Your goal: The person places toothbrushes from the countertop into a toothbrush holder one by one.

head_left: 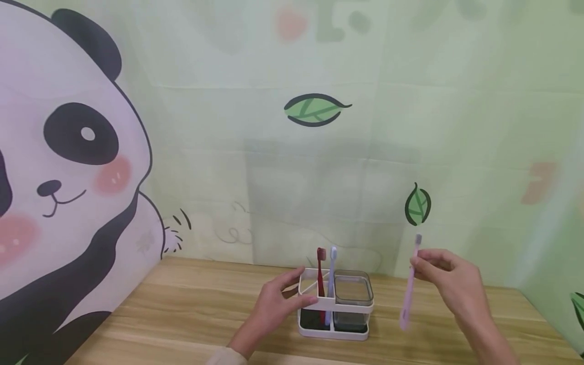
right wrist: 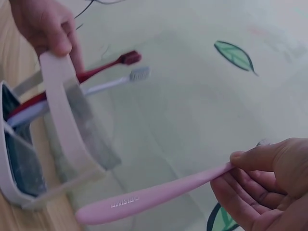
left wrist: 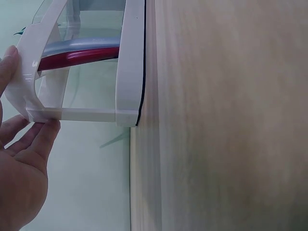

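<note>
A white toothbrush holder [head_left: 351,307] stands on the wooden table, and my left hand [head_left: 274,303] grips its left end, thumb on the front of the upper rim and fingers behind. Inside its left part lean a red toothbrush [head_left: 320,276] and a pale blue toothbrush [head_left: 332,274], heads up. The right part holds a clear cup [head_left: 351,318]. To the right of the holder, my right hand [head_left: 456,284] pinches a pink toothbrush [head_left: 408,299] near its head between thumb and fingers. That brush points head up, its thick handle end [right wrist: 96,211] hanging down above the table.
The wooden table [head_left: 182,314] reaches back to a pale green cloth backdrop [head_left: 205,126]. Printed on the backdrop are a large panda [head_left: 68,177] at the left and green leaves [head_left: 315,110].
</note>
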Motion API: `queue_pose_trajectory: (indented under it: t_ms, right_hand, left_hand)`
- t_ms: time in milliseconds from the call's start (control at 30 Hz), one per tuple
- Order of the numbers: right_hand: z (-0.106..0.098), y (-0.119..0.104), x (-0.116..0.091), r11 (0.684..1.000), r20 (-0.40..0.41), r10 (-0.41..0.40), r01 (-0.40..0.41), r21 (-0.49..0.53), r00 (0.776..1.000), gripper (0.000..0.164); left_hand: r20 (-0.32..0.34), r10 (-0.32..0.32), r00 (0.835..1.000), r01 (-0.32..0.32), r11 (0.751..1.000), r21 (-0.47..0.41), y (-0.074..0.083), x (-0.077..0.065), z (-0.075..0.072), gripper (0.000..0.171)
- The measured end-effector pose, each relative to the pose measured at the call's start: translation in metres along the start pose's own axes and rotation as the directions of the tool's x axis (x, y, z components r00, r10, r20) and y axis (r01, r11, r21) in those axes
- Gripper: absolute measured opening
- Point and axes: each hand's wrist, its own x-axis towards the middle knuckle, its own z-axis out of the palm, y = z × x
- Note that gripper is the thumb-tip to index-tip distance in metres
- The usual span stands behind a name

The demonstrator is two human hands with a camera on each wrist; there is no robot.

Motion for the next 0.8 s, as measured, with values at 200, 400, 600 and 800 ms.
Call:
queue_pose_trajectory:
  t_ms: [200,400,600,800]
  right_hand:
    - [0.011,-0.015,-0.003,0.995,-0.041,-0.038,0.041,0.086,0.998,0.053]
    - [0.025,-0.025,-0.003,0.977,-0.082,-0.072,0.087,0.193,0.994,0.040]
    - [0.039,-0.034,-0.003,0.972,-0.112,-0.052,0.076,0.223,0.992,0.043]
    - [0.052,-0.041,-0.006,0.957,-0.147,-0.058,0.097,0.275,0.987,0.042]
  left_hand:
    - [-0.001,-0.020,1.000,0.020,0.999,0.035,-0.001,0.001,0.000,0.071]
    - [0.001,-0.025,1.000,0.025,0.999,0.042,0.000,0.002,0.000,0.071]
    - [0.000,-0.029,1.000,0.029,0.999,0.040,0.000,0.002,0.000,0.071]
    - [0.000,-0.016,1.000,0.016,1.000,0.021,0.000,0.001,0.000,0.071]
